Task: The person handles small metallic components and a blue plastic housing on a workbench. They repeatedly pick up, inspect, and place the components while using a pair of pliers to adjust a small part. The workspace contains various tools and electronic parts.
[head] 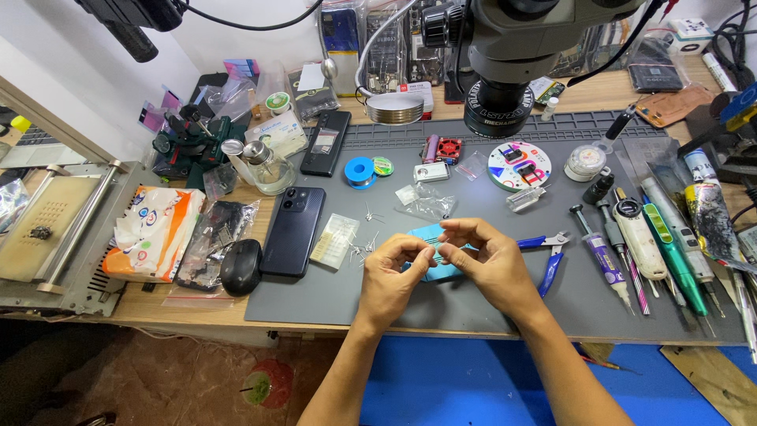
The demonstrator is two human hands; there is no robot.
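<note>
Two bare hands meet over a grey mat (473, 308) on the desk. The left hand (392, 278) and right hand (487, 260) each close their grip on a small part (too tiny to identify) above a light blue block (432, 233). Blue-handled pliers (550, 254) lie at 3 o'clock, a dark phone (293, 230) at 9 o'clock.

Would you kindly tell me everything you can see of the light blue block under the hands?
The light blue block lies flat on the grey work mat, near its middle. It looks like a rectangular plastic or rubbery pad. The left hand and right hand meet above it and hide most of it; whether they touch it cannot be told.
</note>
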